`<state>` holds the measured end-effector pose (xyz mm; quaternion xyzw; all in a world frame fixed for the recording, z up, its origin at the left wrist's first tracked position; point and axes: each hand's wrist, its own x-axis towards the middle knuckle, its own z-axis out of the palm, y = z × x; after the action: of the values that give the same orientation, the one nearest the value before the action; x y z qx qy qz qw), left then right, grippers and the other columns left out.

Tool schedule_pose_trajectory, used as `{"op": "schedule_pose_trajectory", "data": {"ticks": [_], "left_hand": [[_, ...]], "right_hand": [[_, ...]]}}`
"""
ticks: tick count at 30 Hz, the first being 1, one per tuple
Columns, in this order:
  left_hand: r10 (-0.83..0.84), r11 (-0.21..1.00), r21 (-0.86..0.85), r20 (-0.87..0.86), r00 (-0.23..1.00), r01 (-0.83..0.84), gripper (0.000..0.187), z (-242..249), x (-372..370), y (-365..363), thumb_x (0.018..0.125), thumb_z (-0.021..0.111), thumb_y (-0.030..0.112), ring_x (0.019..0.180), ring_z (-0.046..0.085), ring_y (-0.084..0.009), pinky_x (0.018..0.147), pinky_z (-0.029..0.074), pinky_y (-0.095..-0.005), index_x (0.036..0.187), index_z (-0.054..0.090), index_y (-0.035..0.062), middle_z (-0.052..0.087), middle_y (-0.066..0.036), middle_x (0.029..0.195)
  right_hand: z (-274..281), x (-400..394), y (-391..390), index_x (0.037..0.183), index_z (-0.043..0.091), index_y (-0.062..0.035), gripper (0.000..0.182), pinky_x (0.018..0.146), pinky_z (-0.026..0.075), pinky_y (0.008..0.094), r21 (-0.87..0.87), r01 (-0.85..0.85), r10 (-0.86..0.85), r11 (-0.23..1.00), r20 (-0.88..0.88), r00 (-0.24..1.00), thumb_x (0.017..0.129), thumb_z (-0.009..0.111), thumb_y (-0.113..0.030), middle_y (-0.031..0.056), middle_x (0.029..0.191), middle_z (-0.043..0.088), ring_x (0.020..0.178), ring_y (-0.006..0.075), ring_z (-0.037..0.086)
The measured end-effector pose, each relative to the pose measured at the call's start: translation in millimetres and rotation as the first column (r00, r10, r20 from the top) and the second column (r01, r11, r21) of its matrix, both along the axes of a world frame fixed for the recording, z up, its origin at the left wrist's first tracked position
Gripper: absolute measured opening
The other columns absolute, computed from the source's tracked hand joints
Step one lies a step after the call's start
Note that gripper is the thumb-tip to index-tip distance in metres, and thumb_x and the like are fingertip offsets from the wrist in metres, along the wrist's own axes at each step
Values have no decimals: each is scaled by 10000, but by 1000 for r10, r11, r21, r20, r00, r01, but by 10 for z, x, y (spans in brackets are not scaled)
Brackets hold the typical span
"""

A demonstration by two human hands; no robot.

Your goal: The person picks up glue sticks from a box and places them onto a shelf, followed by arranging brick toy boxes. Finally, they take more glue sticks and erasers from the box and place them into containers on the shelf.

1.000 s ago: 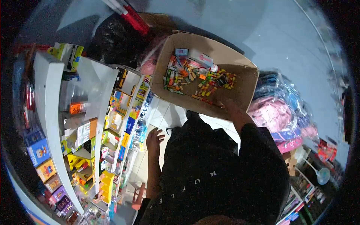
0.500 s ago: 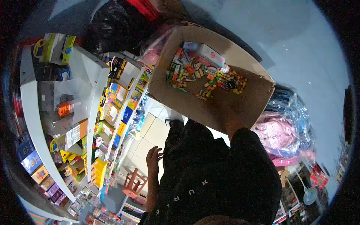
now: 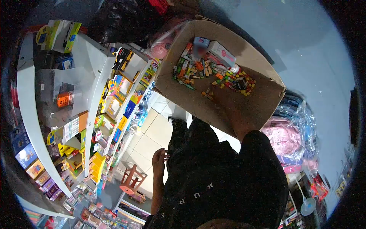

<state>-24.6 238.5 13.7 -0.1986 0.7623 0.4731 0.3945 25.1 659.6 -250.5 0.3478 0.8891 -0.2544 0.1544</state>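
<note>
Compared with a moment ago, the right hand (image 3: 230,111) is set in over the near wall of the cardboard box (image 3: 263,108), and the row of small coloured pieces by that wall is now a short cluster (image 3: 207,93), just beyond the fingers. That leaves most of the contents lying apart from the hand, toward the far and left walls. The right hand is dim against the cardboard, so I cannot tell whether it grips anything. The left hand (image 3: 158,157) hangs by the dark trousers, fingers loosely bent, with nothing seen in it. In the box, many small coloured pieces (image 3: 187,68) spread from the left wall toward the middle. A blue packet (image 3: 201,42) sits by the far left corner, a white carton (image 3: 222,53) leans along the far wall, and a white tub (image 3: 235,68) lies beside it; a black pack (image 3: 241,83) rests among yellow pieces. What carries the box is hidden. Left of it, a shelf (image 3: 100,95) bears display boxes (image 3: 134,68) and a yellow tray (image 3: 97,168); right of it are wrapped pink bags (image 3: 282,137), and an orange stool (image 3: 132,179) stands on the tiles.
</note>
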Motion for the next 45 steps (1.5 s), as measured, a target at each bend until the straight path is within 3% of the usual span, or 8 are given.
{"op": "schedule_pose_trajectory", "data": {"ticks": [6, 22, 29, 32, 38, 41, 42, 45], "left_hand": [[-85, 995, -54, -4, 996, 85, 385, -46, 186, -160, 970, 575, 316, 860, 685, -210, 720, 510, -319, 1205, 573, 11, 681, -139, 1079], [-62, 998, -21, 5, 998, 62, 351, -85, 150, -115, 952, 615, 242, 852, 646, -156, 743, 499, -289, 1211, 582, 8, 674, -91, 1016], [28, 963, 269, -52, 998, -13, 375, -64, -127, -55, 985, 556, 263, 917, 661, -191, 788, 524, -316, 1251, 543, -2, 668, -119, 1099], [63, 922, 386, -58, 996, -36, 418, -26, -286, -65, 987, 546, 307, 945, 662, -235, 811, 539, -356, 1269, 524, 0, 646, -151, 1142], [167, 712, 673, 116, 979, -201, 575, 235, -569, 63, 971, 540, 433, 1073, 612, -306, 864, 536, -424, 1373, 420, 40, 565, -175, 1267], [123, 573, 786, 197, 973, -232, 672, 405, -522, 119, 950, 473, 579, 1204, 529, -330, 944, 472, -546, 1402, 396, 87, 494, -174, 1350], [121, 562, 790, 213, 970, -244, 698, 511, -460, 129, 943, 433, 632, 1219, 506, -324, 967, 443, -575, 1387, 409, 93, 472, -164, 1365], [102, 522, 821, 211, 972, -232, 695, 475, -298, -100, 954, 382, 650, 1089, 605, -291, 864, 525, -493, 1354, 432, 84, 562, -157, 1238]], "right_hand": [[-80, -432, -67, 1144, 626, -35, 345, 812, 526, 376, -166, -223, 228, 961, 11, 974, 857, 686, -216, 142, 1076, 653, 960, 241, 641], [297, -102, 31, 1174, 607, -37, 414, 814, 529, 387, -233, -227, 258, 946, 116, 959, 832, 718, -242, 139, 1106, 646, 980, 251, 637], [1324, -242, -3, 1187, 599, -38, 445, 815, 530, 393, -207, -117, 106, 971, -68, 992, 821, 732, -253, 138, 1119, 642, 989, 255, 636], [2010, -497, -162, 1157, 610, -27, 444, 782, 539, 384, -142, -69, 5, 987, -409, 912, 793, 758, -234, 135, 1071, 657, 940, 242, 649], [3411, -877, -1103, 1073, 622, -14, 416, 700, 548, 314, -579, -118, -253, 807, -519, 816, 757, 802, -217, 98, 916, 667, 772, 161, 642], [3473, -953, -1806, 1068, 624, -4, 434, 729, 550, 308, -499, -427, 140, 754, -513, 847, 766, 806, -257, 112, 951, 671, 800, 161, 644], [3557, -892, -2103, 1075, 632, 3, 464, 771, 544, 366, -362, -532, 237, 765, -610, 756, 773, 784, -315, 185, 936, 686, 858, 241, 678], [3596, -815, -2693, 1069, 640, 7, 439, 775, 540, 373, -364, -618, 382, 697, -541, 749, 777, 772, -293, 194, 932, 692, 859, 275, 685]]}}
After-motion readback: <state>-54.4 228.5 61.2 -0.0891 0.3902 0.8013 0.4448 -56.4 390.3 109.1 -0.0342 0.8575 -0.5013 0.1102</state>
